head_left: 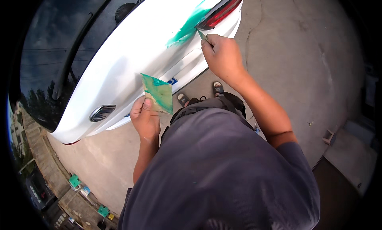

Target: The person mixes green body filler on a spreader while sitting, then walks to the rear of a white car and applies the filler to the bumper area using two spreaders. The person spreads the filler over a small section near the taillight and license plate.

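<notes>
Green putty [189,27] is smeared over the white car's tailgate [139,39], beside the red taillight [225,14]. Closed around a small, thin putty spreader [202,35], my right hand [223,57] keeps its tip against or very near the panel, just below the taillight's corner; exact contact is hard to make out. In my left hand [145,120], a flat square putty spreader [161,95] is pinched between thumb and fingers, streaked with green putty across its face. It is held in front of the tailgate, lower and to the left of the patch.
The dark rear window [59,43] carries a wiper [73,57], and a round emblem [102,113] sits lower on the tailgate. My sandalled feet [218,87] stand on concrete [294,71] behind the bumper. Green-topped items [74,180] lie by the paved edge at lower left.
</notes>
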Tool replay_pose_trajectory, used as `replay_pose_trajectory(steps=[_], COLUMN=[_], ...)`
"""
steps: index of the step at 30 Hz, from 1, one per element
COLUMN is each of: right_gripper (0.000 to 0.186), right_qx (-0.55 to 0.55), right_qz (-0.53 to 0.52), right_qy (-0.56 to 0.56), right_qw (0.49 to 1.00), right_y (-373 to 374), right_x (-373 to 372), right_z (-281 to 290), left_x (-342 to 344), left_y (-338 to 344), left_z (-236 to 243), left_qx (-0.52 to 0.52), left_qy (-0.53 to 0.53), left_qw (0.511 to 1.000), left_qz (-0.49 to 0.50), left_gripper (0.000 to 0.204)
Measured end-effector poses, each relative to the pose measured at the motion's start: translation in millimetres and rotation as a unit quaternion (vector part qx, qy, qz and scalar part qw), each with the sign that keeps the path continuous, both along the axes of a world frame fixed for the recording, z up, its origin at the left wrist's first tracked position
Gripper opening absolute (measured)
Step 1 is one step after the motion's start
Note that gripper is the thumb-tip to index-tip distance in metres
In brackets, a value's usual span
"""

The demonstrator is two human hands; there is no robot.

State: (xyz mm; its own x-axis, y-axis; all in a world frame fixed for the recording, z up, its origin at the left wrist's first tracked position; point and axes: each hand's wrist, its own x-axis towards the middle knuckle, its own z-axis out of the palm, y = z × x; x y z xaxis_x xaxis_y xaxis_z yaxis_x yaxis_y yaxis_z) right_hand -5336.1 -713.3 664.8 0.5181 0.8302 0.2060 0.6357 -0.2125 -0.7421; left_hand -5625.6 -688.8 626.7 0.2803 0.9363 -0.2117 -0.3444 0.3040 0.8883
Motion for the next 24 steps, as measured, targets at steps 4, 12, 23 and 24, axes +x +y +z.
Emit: replay_pose_trajectory(steps=[4,12,23,24], right_gripper=[0.025,0.026,0.024,0.024], right_qx=[-0.01,0.0,-0.033,-0.033], right_qz=[-0.011,-0.007,0.0,0.002], right_qy=[-0.001,-0.011,-0.036,-0.04], right_qw=[1.0,1.0,0.999,0.999], right_y=[3,6,3,3], right_x=[-4,-3,0,0], right_z=[8,16,23,22], left_x=[-10,-14,-12,-12], left_y=[8,17,22,22], left_z=[-6,-7,-5,-4], left_qx=[0.001,0.001,-0.006,-0.009], left_qy=[-0.008,-0.024,-0.036,-0.036], left_qw=[1.0,0.999,0.998,0.998], left_qz=[-0.013,-0.033,-0.055,-0.057], left_gripper=[0.025,0.022,0.022,0.022])
